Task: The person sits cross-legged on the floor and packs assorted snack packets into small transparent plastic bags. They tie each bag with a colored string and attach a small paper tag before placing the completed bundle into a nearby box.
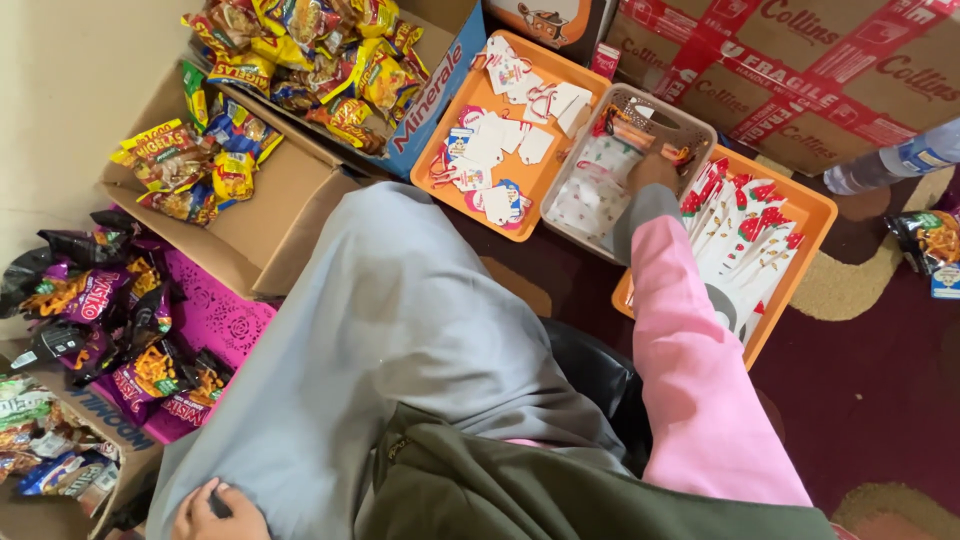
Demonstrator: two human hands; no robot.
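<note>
My right hand (652,170), at the end of a pink sleeve with a grey cuff, reaches into a pale perforated basket (700,126). The basket holds small clear packets and red-orange bits. The fingers are buried among them, so I cannot tell whether they hold anything. My left hand (208,516) lies at the bottom edge on the grey cloth over my knee, fingers curled, nothing in it. Left of the basket is an orange tray (437,152) of white paper tags. To its right, another orange tray (818,214) holds red-and-white wrapped sticks.
An open carton (437,92) of yellow and red snack packets stands at the top left, beside a cardboard box flap (290,200) with more packets. Dark purple packets lie on a pink tray (225,310). A taped cardboard box (800,70) and a plastic bottle (890,163) lie at the top right on dark red carpet.
</note>
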